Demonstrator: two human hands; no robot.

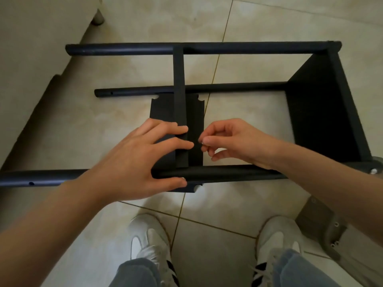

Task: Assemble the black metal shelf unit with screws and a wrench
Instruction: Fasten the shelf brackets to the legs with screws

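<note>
Shelf unit: matte black metal, half-built, lying on its side on the floor | three tube legs run 9-to-3 o'clock, joined at 3 o'clock to a fitted shelf standing on edge | second shelf upright at centre, spanning 12-to-6 o'clock between legs

Bare forearms, blue jeans, white sneakers with black stripes, perhaps laced.
</note>
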